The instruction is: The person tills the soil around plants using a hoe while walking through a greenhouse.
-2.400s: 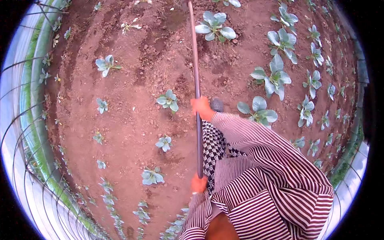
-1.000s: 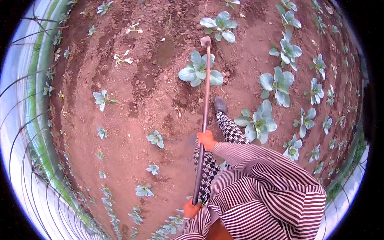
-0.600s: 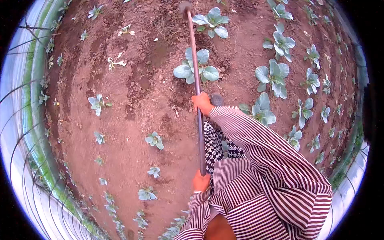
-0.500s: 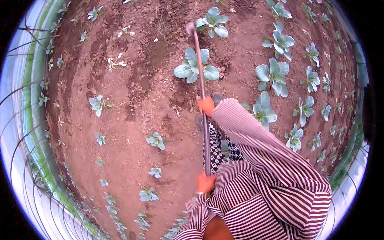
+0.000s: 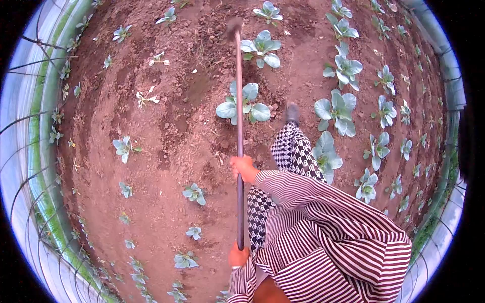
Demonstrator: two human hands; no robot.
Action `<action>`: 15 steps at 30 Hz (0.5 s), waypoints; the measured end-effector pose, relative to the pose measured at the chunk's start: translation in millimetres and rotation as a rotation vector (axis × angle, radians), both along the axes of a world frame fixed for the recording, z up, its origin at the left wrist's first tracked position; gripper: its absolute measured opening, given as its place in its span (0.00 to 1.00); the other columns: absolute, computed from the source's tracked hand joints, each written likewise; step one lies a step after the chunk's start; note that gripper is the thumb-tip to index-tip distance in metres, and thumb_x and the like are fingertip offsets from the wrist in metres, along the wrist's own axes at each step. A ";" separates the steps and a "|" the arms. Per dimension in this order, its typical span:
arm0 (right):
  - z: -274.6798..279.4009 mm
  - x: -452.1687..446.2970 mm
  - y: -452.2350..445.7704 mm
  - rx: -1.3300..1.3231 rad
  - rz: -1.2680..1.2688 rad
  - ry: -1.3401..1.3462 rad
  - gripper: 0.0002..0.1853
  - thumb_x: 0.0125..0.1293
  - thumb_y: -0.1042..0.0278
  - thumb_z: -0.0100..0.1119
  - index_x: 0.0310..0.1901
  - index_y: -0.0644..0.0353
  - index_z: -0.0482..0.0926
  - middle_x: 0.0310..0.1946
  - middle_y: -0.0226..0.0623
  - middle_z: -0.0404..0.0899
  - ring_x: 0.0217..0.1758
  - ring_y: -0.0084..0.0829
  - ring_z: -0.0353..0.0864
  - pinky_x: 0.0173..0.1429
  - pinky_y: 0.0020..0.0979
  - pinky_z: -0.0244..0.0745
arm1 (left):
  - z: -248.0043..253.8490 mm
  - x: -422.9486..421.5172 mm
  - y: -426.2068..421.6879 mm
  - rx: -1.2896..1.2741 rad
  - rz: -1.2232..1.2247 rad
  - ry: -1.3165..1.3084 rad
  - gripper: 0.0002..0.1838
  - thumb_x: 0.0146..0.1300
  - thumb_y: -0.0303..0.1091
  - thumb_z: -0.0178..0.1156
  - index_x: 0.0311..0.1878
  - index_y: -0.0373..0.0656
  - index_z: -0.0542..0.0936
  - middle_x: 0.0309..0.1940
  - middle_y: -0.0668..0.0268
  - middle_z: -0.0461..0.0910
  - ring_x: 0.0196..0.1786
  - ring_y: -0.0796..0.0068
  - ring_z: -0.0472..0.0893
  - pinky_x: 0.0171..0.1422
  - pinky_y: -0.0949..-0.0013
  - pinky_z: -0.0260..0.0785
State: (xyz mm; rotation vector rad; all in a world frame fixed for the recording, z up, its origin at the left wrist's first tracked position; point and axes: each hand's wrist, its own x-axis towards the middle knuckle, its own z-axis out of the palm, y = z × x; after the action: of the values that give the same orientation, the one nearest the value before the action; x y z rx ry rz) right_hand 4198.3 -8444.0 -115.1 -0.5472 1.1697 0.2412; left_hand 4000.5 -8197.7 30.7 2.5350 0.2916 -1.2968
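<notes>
A long-handled hoe (image 5: 240,121) runs nearly straight ahead of me, held in both hands. My right hand (image 5: 244,168) is closed around the middle of its handle. Lower down, near the handle's end, my left hand (image 5: 238,256) is also wrapped around it. The blurred hoe head (image 5: 234,28) is at the far end, left of a leafy cabbage-like plant (image 5: 262,48). The handle passes in front of another such plant (image 5: 259,111), hiding part of its leaves. Whether the head touches the soil I cannot tell.
Brown soil (image 5: 166,187) carries rows of similar plants, with larger ones (image 5: 337,111) to my right. A wilted pale plant (image 5: 147,97) lies to the left. My shoe (image 5: 292,112) stands between rows. Curved hoops and sheeting (image 5: 20,151) border the left side.
Both hands and the handle have shifted left and back toward me in view. The hoe head has moved slightly left and farther up. One patterned trouser leg now shows stretched forward.
</notes>
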 end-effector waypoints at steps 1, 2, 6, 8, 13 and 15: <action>6.5 15.6 -20.8 -0.087 0.027 -0.098 0.07 0.49 0.73 0.53 0.20 0.61 0.67 0.10 0.33 0.65 0.07 0.26 0.63 0.09 0.32 0.59 | -7.4 7.6 -21.2 -0.044 0.028 -0.097 0.12 0.44 0.38 0.57 0.31 0.42 0.74 0.24 0.51 0.76 0.29 0.50 0.77 0.34 0.55 0.68; 13.8 30.3 -43.3 -0.172 0.054 -0.192 0.07 0.49 0.72 0.54 0.20 0.62 0.67 0.11 0.34 0.66 0.07 0.27 0.66 0.09 0.32 0.59 | -13.6 20.4 -49.8 -0.085 0.057 -0.189 0.12 0.44 0.37 0.56 0.32 0.42 0.74 0.25 0.51 0.76 0.30 0.50 0.77 0.34 0.56 0.68; 48.7 106.8 -159.1 -0.491 0.098 -0.331 0.07 0.49 0.71 0.52 0.20 0.64 0.67 0.09 0.34 0.67 0.07 0.27 0.66 0.10 0.31 0.60 | -35.0 85.8 -168.1 -0.210 0.151 -0.191 0.11 0.44 0.33 0.57 0.31 0.39 0.74 0.22 0.54 0.76 0.27 0.59 0.77 0.33 0.61 0.67; 39.3 143.9 -227.1 -0.686 0.166 -0.312 0.08 0.49 0.69 0.52 0.21 0.65 0.67 0.09 0.34 0.68 0.08 0.28 0.68 0.12 0.31 0.63 | -43.8 116.1 -237.7 -0.364 0.212 -0.210 0.10 0.44 0.32 0.57 0.30 0.38 0.74 0.20 0.56 0.76 0.25 0.63 0.77 0.32 0.63 0.67; -28.8 198.0 -385.4 -0.743 0.479 -0.090 0.11 0.48 0.67 0.54 0.21 0.68 0.74 0.13 0.41 0.74 0.14 0.31 0.75 0.18 0.33 0.69 | -71.3 143.5 -390.0 -0.397 0.249 -0.095 0.11 0.46 0.33 0.57 0.32 0.37 0.72 0.19 0.56 0.75 0.22 0.62 0.76 0.28 0.63 0.67; -129.9 164.8 -415.6 -0.928 0.835 -0.121 0.12 0.50 0.66 0.53 0.18 0.67 0.75 0.14 0.42 0.75 0.13 0.30 0.75 0.18 0.32 0.69 | -77.9 136.0 -424.2 -0.380 0.320 0.114 0.12 0.46 0.35 0.58 0.31 0.36 0.72 0.20 0.54 0.75 0.24 0.59 0.77 0.30 0.62 0.68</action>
State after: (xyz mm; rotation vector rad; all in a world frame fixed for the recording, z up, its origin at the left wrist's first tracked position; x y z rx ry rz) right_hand 4363.1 -8859.6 -245.0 -1.8449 0.8269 0.3592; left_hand 4136.6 -8621.9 -47.2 2.0095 0.4118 -1.2363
